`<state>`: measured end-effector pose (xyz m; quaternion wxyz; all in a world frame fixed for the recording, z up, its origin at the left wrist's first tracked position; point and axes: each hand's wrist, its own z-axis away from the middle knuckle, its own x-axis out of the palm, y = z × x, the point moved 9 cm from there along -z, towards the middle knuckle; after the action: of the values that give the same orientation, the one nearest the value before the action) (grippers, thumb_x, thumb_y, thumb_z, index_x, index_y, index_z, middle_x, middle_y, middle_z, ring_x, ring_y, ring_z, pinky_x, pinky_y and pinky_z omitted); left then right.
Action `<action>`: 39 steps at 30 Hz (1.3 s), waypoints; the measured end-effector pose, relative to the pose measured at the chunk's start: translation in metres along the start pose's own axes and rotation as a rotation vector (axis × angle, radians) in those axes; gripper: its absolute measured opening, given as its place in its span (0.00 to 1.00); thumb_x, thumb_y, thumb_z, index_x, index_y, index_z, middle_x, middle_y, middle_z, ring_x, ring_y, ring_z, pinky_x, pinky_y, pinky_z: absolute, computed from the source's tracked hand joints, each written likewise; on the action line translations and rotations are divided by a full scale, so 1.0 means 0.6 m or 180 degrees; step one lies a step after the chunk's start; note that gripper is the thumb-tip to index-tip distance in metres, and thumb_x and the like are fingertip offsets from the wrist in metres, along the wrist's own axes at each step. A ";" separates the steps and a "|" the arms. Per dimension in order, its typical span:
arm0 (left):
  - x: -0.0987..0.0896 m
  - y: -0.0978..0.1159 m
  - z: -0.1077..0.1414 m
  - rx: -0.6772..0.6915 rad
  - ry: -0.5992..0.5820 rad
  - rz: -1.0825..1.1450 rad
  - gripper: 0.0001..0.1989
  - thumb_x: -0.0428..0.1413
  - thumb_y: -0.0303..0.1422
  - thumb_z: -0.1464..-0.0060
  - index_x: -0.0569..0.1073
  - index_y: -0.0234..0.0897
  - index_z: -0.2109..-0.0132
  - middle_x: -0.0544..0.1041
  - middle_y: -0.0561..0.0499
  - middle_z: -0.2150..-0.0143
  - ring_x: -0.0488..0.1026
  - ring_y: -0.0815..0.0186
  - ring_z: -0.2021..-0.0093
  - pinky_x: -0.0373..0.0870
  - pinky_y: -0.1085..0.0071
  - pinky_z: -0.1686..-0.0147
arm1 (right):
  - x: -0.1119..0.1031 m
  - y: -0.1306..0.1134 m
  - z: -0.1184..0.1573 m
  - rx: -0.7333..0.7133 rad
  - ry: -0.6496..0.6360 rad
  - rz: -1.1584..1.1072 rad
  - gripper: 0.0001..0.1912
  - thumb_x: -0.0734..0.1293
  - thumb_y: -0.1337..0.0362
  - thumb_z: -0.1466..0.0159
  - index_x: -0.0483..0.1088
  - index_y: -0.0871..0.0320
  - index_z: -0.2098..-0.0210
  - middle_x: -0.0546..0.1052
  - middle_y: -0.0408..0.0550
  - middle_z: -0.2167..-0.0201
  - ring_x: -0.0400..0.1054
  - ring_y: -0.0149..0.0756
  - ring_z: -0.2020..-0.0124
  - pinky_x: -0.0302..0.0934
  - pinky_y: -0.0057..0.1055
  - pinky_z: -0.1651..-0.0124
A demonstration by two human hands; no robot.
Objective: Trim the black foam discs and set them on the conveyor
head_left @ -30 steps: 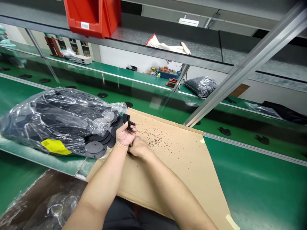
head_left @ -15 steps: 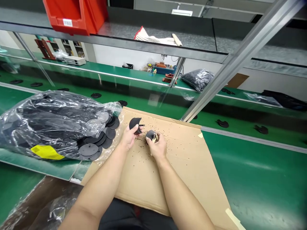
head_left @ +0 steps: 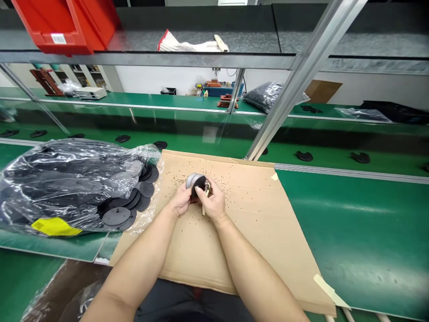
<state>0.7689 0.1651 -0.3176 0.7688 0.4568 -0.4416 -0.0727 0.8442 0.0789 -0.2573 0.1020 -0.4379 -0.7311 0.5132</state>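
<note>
Over the cardboard sheet point(head_left: 197, 250) both my hands have come together. My left hand point(head_left: 181, 200) is closed around round black plastic discs point(head_left: 191, 178), whose edges catch the light and look grey. My right hand point(head_left: 215, 203) pinches another black disc point(head_left: 199, 183) against them, its thumb on the face. Also in the right hand is a small metal hand tool point(head_left: 207, 188) with pale handles, which looks like cutters; its jaws are partly hidden by fingers. Tiny black bits point(head_left: 231, 191) lie scattered on the cardboard around the hands.
A clear plastic bag point(head_left: 67, 179) of black discs lies open at the left, with several discs point(head_left: 115, 216) spilling out. Black parts sit on the green conveyor point(head_left: 214, 145) behind. A slanted metal post point(head_left: 284, 98) rises at right. Overhead, a shelf holds a red bin point(head_left: 67, 27) and a glove point(head_left: 187, 45).
My hands have moved together, and the disc in my right hand now rests against those in my left. The view has shifted a little to the right.
</note>
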 end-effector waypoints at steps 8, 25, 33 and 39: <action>-0.001 -0.010 -0.001 -0.0248 -0.0119 0.0198 0.18 0.66 0.35 0.56 0.75 0.33 0.58 0.77 0.44 0.63 0.74 0.63 0.66 0.74 0.69 0.70 | 0.005 0.009 -0.004 0.0147 -0.0135 0.0265 0.26 0.67 0.52 0.42 0.70 0.57 0.47 0.70 0.52 0.60 0.66 0.41 0.58 0.62 0.38 0.49; -0.013 0.028 -0.003 0.0572 0.0123 0.0174 0.26 0.68 0.32 0.60 0.74 0.35 0.51 0.76 0.44 0.53 0.75 0.60 0.57 0.75 0.67 0.62 | -0.004 0.026 -0.004 0.0402 0.0116 -0.0316 0.13 0.65 0.55 0.41 0.71 0.58 0.65 0.70 0.42 0.75 0.62 0.32 0.74 0.59 0.28 0.69; -0.006 0.022 -0.005 0.0491 -0.0137 -0.0085 0.24 0.69 0.33 0.62 0.76 0.32 0.55 0.77 0.43 0.54 0.74 0.58 0.55 0.70 0.59 0.52 | -0.009 0.041 -0.013 0.0400 0.0109 -0.0498 0.14 0.68 0.54 0.42 0.73 0.58 0.64 0.71 0.42 0.74 0.62 0.31 0.74 0.59 0.27 0.69; -0.006 0.030 -0.003 0.0668 -0.0046 -0.0194 0.24 0.70 0.32 0.64 0.77 0.31 0.57 0.77 0.44 0.56 0.74 0.59 0.55 0.66 0.59 0.47 | -0.005 0.040 -0.015 0.0479 -0.0058 -0.0450 0.17 0.69 0.54 0.44 0.74 0.57 0.58 0.77 0.46 0.66 0.69 0.37 0.67 0.64 0.31 0.61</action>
<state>0.7628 0.1788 -0.3065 0.7110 0.5475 -0.4382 -0.0527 0.8642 0.0846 -0.2725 0.1639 -0.3716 -0.7205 0.5621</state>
